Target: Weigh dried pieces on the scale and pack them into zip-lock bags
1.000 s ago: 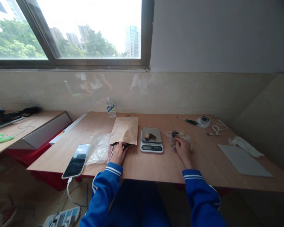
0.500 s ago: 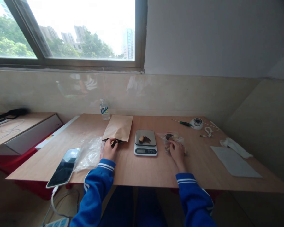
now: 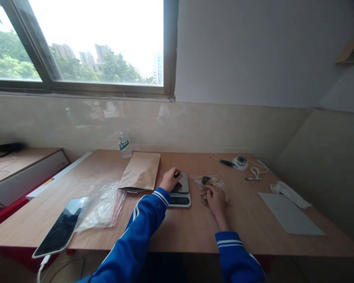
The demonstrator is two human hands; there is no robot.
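My left hand (image 3: 169,181) is over the metal plate of a white digital kitchen scale (image 3: 181,202), its fingers closed on a small dark-and-tan dried piece (image 3: 177,174). Another dark piece (image 3: 179,186) lies on the plate, partly hidden by the hand. To the right of the scale, my right hand (image 3: 216,198) has curled fingers on a clear zip bag (image 3: 198,180) holding dark and pale pieces; its fingertips are partly hidden. A brown kraft paper bag (image 3: 141,171) lies left of the scale with its dark mouth facing me.
Empty-looking clear zip bags (image 3: 102,208) lie at left beside a tablet (image 3: 60,228) with a cable. A water bottle (image 3: 125,145) stands at the back. At right are a screwdriver (image 3: 225,162), a white camera (image 3: 241,162), a grey sheet (image 3: 289,214) and a white cloth (image 3: 292,194).
My left hand has moved right, from the kraft bag's mouth to over the scale, carrying a piece. My right hand stays at the zip bag. The view has shifted slightly.
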